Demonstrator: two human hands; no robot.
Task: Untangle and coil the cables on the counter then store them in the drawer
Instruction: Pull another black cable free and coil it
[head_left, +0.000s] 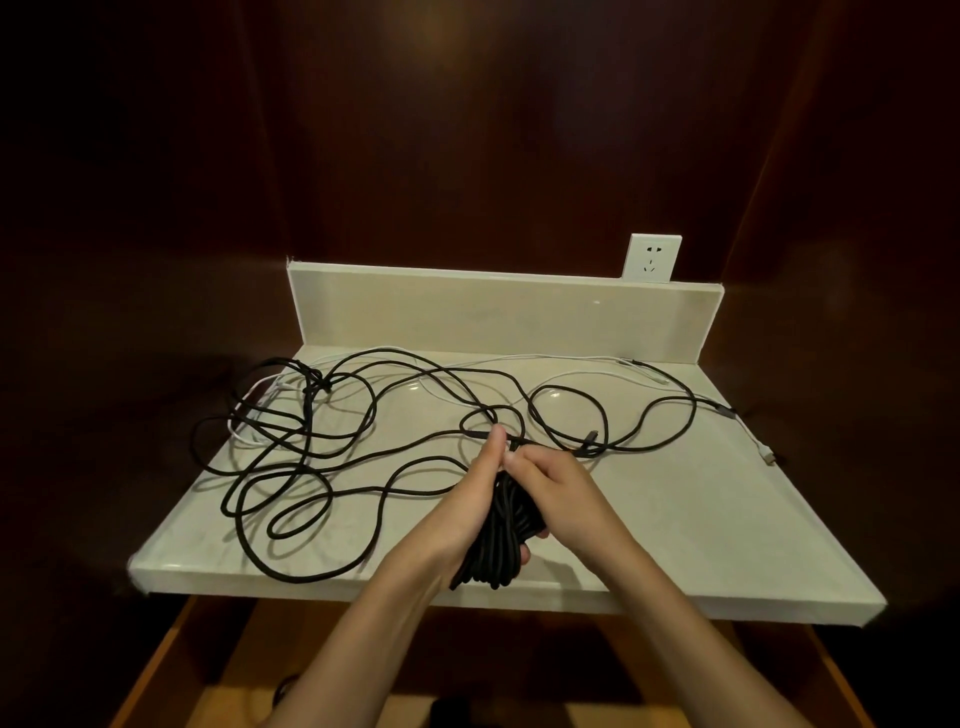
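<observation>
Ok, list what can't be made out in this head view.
- Coiled black bundle: its loop count, hidden by the left hand and right hand gripping it.
- Drawer contents: too dark, cut by the bottom edge.
- White cable: left stretch lost under black cable loops.

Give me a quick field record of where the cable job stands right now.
left hand: grips the black coil over the counter's near edge
right hand: pinches the black cable at the coil's top
loose black cable: still sprawled in loops over the counter
white cable: uncoiled, runs along the back, tangled with black at far left
drawer: open below the counter
wall socket: nothing plugged in
</observation>
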